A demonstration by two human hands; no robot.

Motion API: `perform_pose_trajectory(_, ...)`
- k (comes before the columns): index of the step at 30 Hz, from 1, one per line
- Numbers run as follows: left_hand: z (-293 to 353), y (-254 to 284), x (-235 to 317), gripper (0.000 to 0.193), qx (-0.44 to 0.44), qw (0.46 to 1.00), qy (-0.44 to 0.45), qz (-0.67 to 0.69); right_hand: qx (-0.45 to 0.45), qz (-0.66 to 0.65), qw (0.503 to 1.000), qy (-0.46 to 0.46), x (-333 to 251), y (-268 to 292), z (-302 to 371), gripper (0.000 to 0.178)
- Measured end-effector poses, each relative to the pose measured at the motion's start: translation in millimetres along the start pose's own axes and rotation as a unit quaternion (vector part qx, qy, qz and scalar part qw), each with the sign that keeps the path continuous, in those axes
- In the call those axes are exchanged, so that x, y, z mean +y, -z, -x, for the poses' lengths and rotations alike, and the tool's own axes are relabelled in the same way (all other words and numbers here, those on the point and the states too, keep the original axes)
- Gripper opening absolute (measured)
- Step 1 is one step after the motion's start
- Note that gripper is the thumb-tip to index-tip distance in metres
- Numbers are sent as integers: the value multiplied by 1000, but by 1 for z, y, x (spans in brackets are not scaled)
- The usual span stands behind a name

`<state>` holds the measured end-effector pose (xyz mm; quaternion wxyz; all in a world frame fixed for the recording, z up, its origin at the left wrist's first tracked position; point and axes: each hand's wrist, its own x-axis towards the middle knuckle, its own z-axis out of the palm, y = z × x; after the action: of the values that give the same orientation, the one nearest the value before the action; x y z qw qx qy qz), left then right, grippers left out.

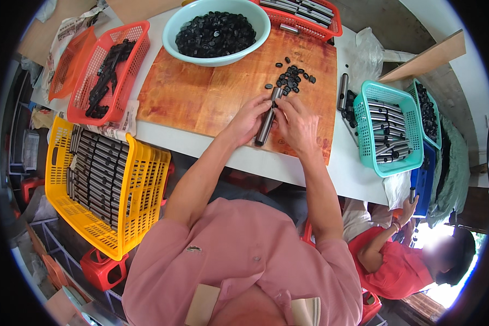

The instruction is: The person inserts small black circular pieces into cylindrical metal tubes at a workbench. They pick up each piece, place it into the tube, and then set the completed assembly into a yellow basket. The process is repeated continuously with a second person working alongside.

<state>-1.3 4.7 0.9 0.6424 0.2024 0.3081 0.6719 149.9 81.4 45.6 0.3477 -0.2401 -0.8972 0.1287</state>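
Observation:
A dark shiny metal tube (264,129) lies slantwise over the wooden board, its near end toward me. My left hand (249,118) is closed round its left side, near the far end. From the other side my right hand (297,125) presses thumb and fingertips to the tube's middle, where a small dark spot shows; whether a black plug sits there is hidden by the fingers. Just beyond the tube's far end lies a loose cluster of small black oval plugs (292,80). Beyond them stands a pale blue basin (171,32) heaped with similar black pieces.
The wooden board (201,98) rests on a white table (331,179). Red baskets (117,103) stand far left and far right. A yellow crate (127,217) of tubes is at my left, a turquoise basket (388,171) of tubes at my right. Another person (391,266) works at the right.

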Motion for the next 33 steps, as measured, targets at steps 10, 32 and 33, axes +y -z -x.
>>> perform_pose_trajectory(10, 0, -11, 2, 25, 60, 998, -6, -24, 38, -32, 999, -16, -6, -5, 0, 21)
perform_pose_trajectory(32, 2, -35, -4, 27, 11, 853, -3, -521, -106, -317, 884, -327, 46, 3, -7, 26)
perform_pose_trajectory(33, 1, -36, -3, 29, -2, 808, -100, -581, -104, -337, 877, -326, 48, 6, -7, 25)
